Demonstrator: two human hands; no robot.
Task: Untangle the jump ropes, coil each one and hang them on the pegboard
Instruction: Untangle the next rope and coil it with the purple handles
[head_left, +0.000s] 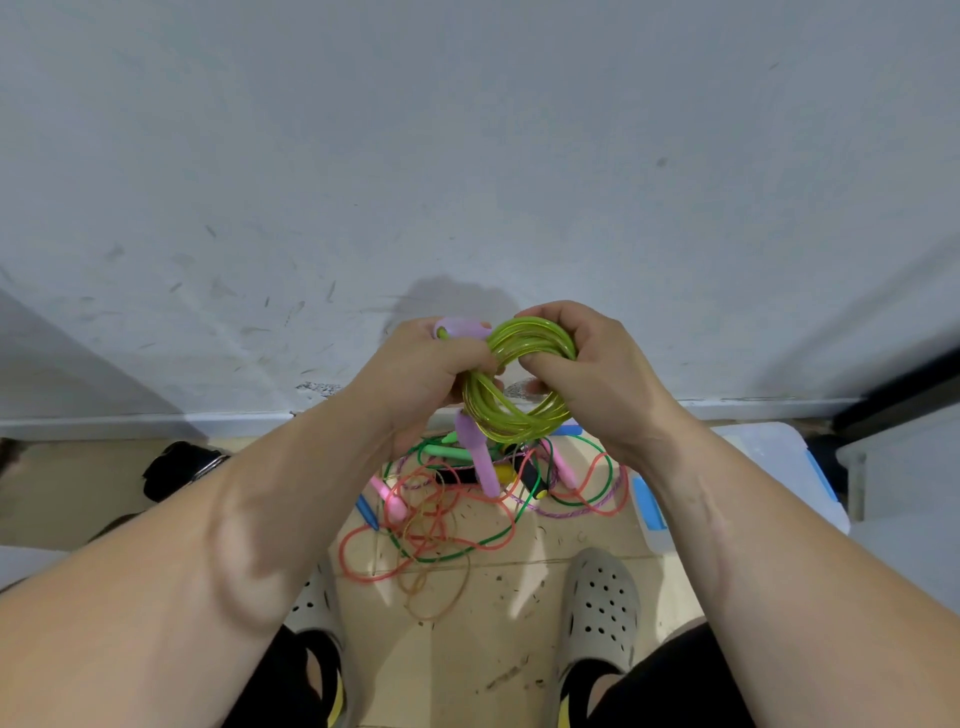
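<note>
A yellow-green jump rope (511, 410) is wound into a small coil held up in front of the wall. My left hand (426, 374) grips the coil's left side along with one lilac handle (462, 328). My right hand (587, 364) grips the coil's upper right side. The second lilac handle (478, 457) hangs down below the coil. On the floor under my hands lies a tangle of other ropes (447, 525): red, green, purple and tan cords with pink, black and blue handles. No pegboard is in view.
A scuffed white wall (467, 156) fills the upper view. A white plastic bin with blue clips (779, 467) stands on the right. A black object (176, 467) lies at the left. My feet in grey clogs (602, 608) stand on the tan tiled floor.
</note>
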